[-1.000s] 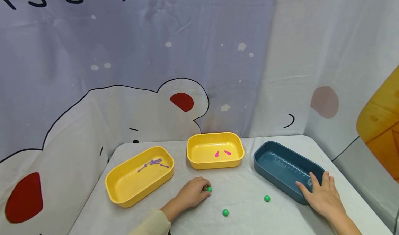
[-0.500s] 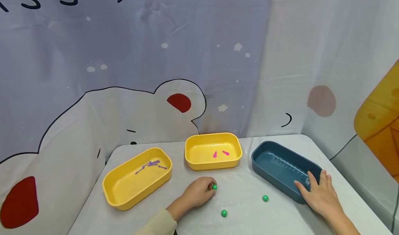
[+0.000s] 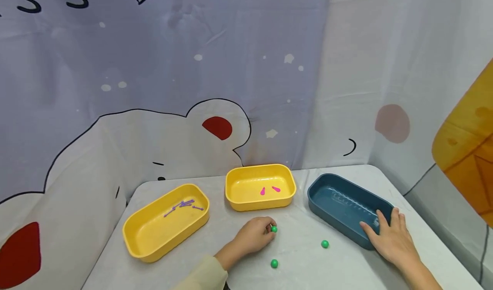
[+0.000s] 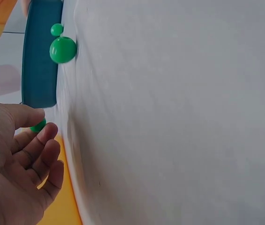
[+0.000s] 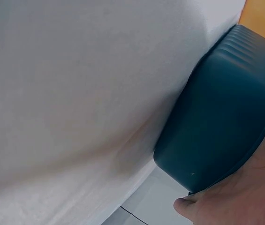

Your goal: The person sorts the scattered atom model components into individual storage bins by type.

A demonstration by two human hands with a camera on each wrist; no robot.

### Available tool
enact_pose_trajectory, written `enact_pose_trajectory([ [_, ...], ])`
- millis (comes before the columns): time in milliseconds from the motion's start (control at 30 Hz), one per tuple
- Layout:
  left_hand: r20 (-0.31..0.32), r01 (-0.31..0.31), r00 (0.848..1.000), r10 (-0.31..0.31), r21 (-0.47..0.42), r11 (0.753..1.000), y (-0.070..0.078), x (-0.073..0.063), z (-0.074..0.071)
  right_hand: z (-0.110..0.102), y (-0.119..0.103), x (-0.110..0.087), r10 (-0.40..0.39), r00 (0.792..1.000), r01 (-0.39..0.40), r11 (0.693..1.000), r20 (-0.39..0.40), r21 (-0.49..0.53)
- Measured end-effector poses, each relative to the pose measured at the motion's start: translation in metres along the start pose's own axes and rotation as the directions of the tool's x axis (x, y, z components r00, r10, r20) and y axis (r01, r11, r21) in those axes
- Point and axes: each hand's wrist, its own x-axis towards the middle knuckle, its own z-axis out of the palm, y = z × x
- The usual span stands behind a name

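Between thumb and fingertips, my left hand (image 3: 252,236) pinches a small green ball (image 3: 274,229), just in front of the middle yellow tray. The left wrist view also shows this green ball (image 4: 39,126) between the thumb and index finger. My right hand (image 3: 396,242) rests with spread fingers over the near right end of a dark blue tray (image 3: 334,225); in the right wrist view it lies along the rim of the blue tray (image 5: 216,117). Two more green balls lie on the table, one ball (image 3: 325,244) beside the blue tray and another ball (image 3: 274,263) nearer me.
The middle yellow tray (image 3: 261,205) holds two pink teardrop-shaped pieces (image 3: 263,191). At the left, another yellow tray (image 3: 169,239) contains several thin purple sticks (image 3: 186,203). A white cloth covers the table (image 3: 304,273), and printed curtains (image 3: 215,67) hang behind it.
My left hand has shifted right and slightly away from me with the pinched green ball. My right hand stays on the blue tray. The head view has turned a little.
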Motion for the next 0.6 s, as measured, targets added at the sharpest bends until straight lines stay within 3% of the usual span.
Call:
enact_pose_trajectory([
  [200, 0.012, -0.022, 1.000, 0.022, -0.013, 1.000, 0.009, 0.008, 0.009, 0.000, 0.001, 0.000, -0.002, 1.000, 0.002, 1.000, -0.002, -0.007],
  [433, 0.061, -0.002, 0.998, 0.004, -0.023, 1.000, 0.020, 0.019, 0.015, 0.000, -0.001, -0.002, -0.009, 1.000, 0.009, 1.000, -0.016, -0.006],
  [600, 0.074, -0.030, 0.997, 0.032, -0.028, 0.999, 0.028, 0.027, 0.016, 0.001, -0.002, -0.003, -0.001, 1.000, 0.001, 1.000, -0.023, 0.000],
])
